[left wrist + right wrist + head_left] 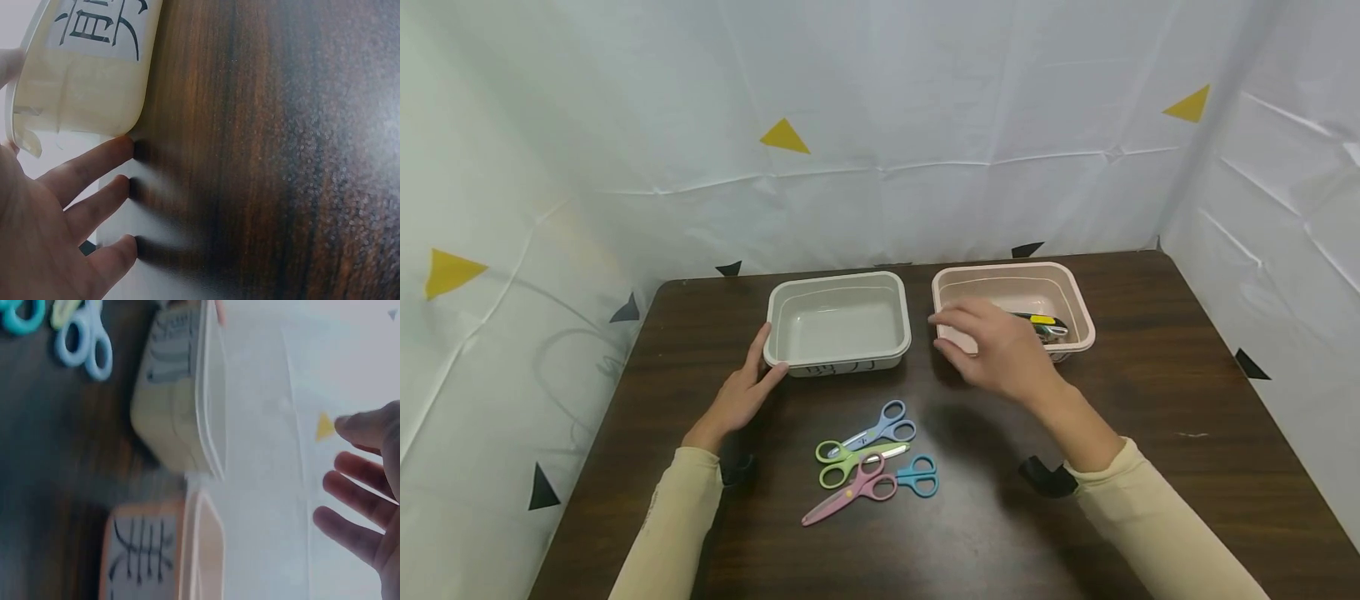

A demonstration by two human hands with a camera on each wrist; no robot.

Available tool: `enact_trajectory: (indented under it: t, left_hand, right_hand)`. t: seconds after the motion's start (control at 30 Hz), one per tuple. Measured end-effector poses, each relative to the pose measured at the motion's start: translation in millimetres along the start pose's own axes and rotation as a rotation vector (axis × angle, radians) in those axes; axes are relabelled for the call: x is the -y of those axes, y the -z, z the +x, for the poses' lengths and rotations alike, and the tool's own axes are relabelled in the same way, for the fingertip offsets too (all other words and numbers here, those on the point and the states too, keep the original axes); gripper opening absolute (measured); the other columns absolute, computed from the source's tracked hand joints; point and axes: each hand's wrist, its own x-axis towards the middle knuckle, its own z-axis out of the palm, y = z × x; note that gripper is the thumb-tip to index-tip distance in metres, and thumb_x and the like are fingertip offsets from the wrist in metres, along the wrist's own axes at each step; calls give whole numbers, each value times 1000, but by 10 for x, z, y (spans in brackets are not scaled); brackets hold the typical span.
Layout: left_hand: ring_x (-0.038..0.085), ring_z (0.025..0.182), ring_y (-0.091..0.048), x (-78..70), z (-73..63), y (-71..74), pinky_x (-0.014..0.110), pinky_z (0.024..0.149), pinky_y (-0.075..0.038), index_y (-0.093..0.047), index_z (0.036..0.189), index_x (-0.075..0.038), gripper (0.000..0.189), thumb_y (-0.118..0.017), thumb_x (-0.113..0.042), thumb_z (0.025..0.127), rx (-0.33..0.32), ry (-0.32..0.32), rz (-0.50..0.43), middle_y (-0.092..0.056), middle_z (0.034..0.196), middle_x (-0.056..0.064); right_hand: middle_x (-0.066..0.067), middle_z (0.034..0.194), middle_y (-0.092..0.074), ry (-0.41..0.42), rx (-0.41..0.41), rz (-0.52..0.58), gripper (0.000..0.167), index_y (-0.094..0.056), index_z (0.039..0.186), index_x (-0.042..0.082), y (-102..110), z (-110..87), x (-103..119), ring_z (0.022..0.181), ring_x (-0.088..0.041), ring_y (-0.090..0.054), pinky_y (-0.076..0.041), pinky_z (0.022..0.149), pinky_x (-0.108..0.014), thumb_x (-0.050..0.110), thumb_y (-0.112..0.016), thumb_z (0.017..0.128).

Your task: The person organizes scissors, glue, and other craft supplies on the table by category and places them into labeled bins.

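Note:
My left hand [739, 398] rests at the front left corner of the whitish plastic bin [831, 367], thumb on the rim, fingers spread along its side. In the left wrist view, the fingertips [128, 147] reach down to the table beside the bin. My right hand [1003, 346] hovers over the front left of the pink bin [1078, 308] with nothing in its loosely bent fingers. A black and yellow cutter-like tool [1045, 321] lies inside, partly hidden by the hand. In front lie blue scissors [880, 429], green scissors [853, 458], pink scissors [853, 492] and teal scissors [919, 477].
Both bins stand side by side near the back edge of the dark wooden table [1000, 550]. White sheeting [880, 83] with yellow and black triangles hangs behind and at the sides. Labels with dark writing are on the bins' fronts.

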Motion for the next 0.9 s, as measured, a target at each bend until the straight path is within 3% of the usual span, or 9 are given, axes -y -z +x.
enact_trajectory:
  t: [0.23,0.47,0.67,0.9]
  left_hand:
    - [47,132,-41,12,7,5,70,99,-29,5,151,-55,73,-46,-58,99,-7,-3,-4,-33,155,16]
    - [47,131,-42,0,3,-6,70,99,-30,6,151,-54,73,-45,-58,99,-2,-5,-5,-34,154,17]
    - [47,130,-43,4,10,-7,69,99,-31,5,152,-53,73,-46,-56,99,-11,-14,0,-34,154,17]
    - [47,129,-45,-32,4,-9,68,98,-32,5,152,-52,73,-45,-57,99,-6,-8,3,-35,153,17]
  right_hand:
    - [4,111,-65,118,291,35,31,-72,115,17,-308,-131,385,93,-10,-61,-52,68,-29,28,-76,86]
    - [1,126,-58,173,566,6,54,-63,131,18,-727,-428,563,112,-15,-56,-53,76,-35,45,-74,85]
    - [-5,143,-50,233,641,-109,76,-55,141,18,-898,-552,677,127,-22,-49,-50,90,-41,60,-73,80]
    - [-4,132,-56,242,639,-152,65,-63,130,20,-947,-610,750,119,-22,-53,-51,84,-41,53,-78,77]
